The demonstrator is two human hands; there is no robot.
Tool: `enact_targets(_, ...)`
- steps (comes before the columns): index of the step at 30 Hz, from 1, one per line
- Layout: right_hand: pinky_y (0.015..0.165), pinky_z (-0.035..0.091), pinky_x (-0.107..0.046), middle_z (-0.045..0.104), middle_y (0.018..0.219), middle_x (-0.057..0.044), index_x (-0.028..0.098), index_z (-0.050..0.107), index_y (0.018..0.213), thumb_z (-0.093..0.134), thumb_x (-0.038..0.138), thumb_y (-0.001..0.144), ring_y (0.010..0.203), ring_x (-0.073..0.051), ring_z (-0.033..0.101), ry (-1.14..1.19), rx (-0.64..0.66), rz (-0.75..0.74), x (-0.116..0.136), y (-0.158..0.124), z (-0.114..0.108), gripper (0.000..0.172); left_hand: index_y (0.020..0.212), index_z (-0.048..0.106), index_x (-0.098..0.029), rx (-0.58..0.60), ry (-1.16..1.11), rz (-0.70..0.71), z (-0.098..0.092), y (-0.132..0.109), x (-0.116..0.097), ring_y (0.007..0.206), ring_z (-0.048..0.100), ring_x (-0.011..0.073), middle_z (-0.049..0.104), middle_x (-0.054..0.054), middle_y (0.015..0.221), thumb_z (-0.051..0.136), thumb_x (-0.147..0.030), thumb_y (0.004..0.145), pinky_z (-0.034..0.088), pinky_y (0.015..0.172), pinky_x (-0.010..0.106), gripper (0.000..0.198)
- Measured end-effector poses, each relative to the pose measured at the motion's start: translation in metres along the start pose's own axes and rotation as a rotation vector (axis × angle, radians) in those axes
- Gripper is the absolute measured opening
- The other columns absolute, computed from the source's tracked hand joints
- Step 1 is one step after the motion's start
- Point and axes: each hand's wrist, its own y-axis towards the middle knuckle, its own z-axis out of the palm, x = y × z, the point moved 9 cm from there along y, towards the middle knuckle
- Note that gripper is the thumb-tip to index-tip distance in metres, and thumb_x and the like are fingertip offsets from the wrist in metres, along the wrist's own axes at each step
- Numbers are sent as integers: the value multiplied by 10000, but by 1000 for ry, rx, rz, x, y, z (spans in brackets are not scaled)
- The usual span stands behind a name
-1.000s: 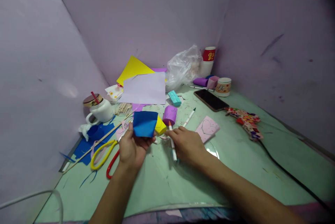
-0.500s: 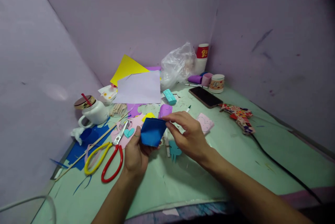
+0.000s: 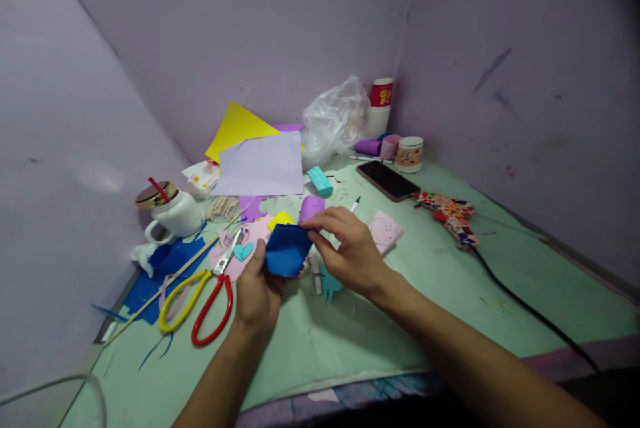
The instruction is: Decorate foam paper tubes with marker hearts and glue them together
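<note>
A folded piece of blue foam sheet (image 3: 286,251) is held above the green table (image 3: 380,321) by both hands. My left hand (image 3: 255,291) grips its lower left edge, thumb up along the side. My right hand (image 3: 345,251) pinches its upper right corner with curled fingers. Under the hands lie a white marker (image 3: 316,278) and a small teal cut-out (image 3: 329,283). A purple foam roll (image 3: 311,207) and a yellow foam piece (image 3: 281,219) sit just behind the blue sheet.
Scissors with red and yellow handles (image 3: 200,301) lie to the left, beside a wooden stick (image 3: 170,278) and a white teapot (image 3: 167,211). Farther back are a phone (image 3: 387,180), paper sheets (image 3: 260,165), a plastic bag (image 3: 333,121) and cups (image 3: 409,153). A patterned glue gun (image 3: 447,215) with a black cable (image 3: 530,311) lies right.
My right hand let go of the white marker on the table and rose to pinch the blue foam's right corner. The view has shifted slightly, and the foam sits a little lower.
</note>
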Motion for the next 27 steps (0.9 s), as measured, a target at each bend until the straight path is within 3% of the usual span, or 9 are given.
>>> enact_targets(10, 741, 448, -367, 678, 860, -97, 143, 696, 876, 583, 92, 767, 826, -223, 582, -157, -17, -78, 14, -5, 0, 165, 885, 677, -153, -68, 22, 81, -9, 0, -3, 594, 644, 165, 694, 31, 730, 634, -329, 780, 554, 480, 269, 209)
enact_targets(13, 727, 453, -348, 682, 812, -84, 140, 659, 795, 618, 134, 754, 790, -215, 597, -129, 59, -3, 11, -5, 4, 58, 846, 677, -144, -120, 63, 82, -13, 0, -2, 577, 631, 144, 677, 27, 701, 591, -330, 810, 543, 497, 246, 208)
enact_targets(16, 676, 453, -327, 692, 780, -57, 165, 630, 792, 604, 161, 778, 727, -203, 621, -127, 197, 133, 4, -7, 12, 30, 844, 666, -150, -171, 164, 63, -19, 1, 1, 496, 588, 138, 639, 14, 633, 565, -381, 819, 489, 412, 235, 253)
enact_targets(21, 706, 472, -327, 718, 919, -65, 177, 569, 1040, 580, 204, 820, 821, -207, 663, 44, 340, 369, -10, -13, 20, 221, 842, 638, -160, -197, 246, 92, -24, 3, 0, 437, 534, 131, 577, -12, 575, 568, -492, 781, 398, 345, 214, 345)
enact_targets(27, 716, 487, -328, 687, 1066, -85, 187, 626, 1061, 631, 198, 778, 918, -217, 637, 165, 451, 331, -3, -16, 26, 283, 855, 626, -172, -91, 278, 98, -18, 2, 1, 429, 516, 123, 593, -13, 595, 589, -569, 734, 398, 360, 215, 416)
